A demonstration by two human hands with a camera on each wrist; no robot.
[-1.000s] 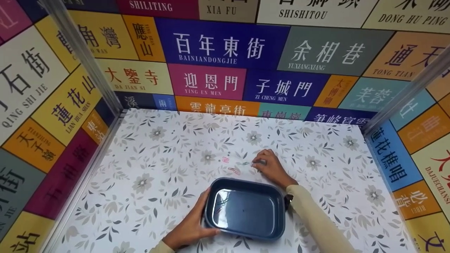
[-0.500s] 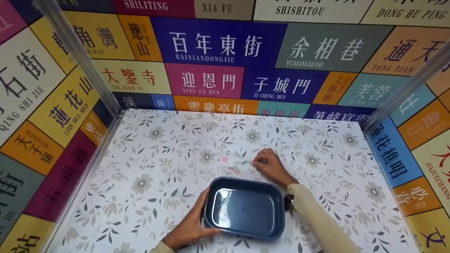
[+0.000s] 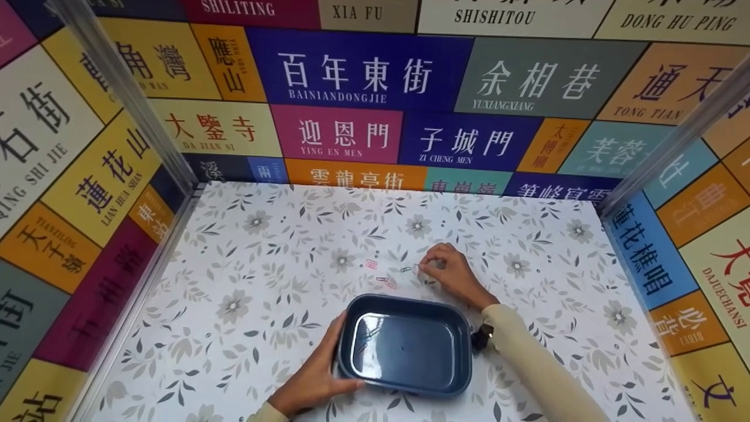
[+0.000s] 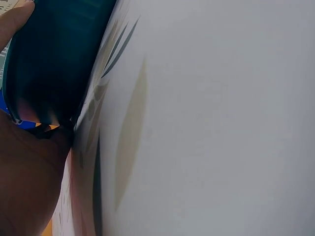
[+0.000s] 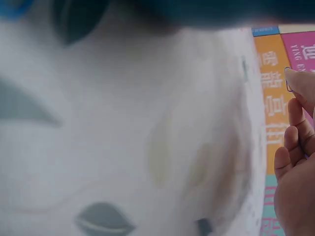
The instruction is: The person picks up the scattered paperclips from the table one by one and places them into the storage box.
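Two loose wire paper clips (image 3: 387, 280) lie beside the right hand (image 3: 448, 276) pinching a thin clip; it may slip. Left hand (image 3: 316, 375) grips the dark blue rectangular plastic tray (image 3: 404, 384).

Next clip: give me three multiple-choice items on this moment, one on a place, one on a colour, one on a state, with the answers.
1. Where is the left hand?
A. on the near left edge of the tray
B. on the back wall
C. flat on the table, far from the tray

2. What colour is the tray?
A. white
B. dark blue
C. red

3. What is the right hand doing?
A. lying flat and open
B. gripping the tray
C. fingertips curled down at a paper clip on the table

Answers: 1 A, the hand wraps the tray's edge; 2 B, the head view shows it; 3 C, the fingers bunch on the clip beyond the tray.
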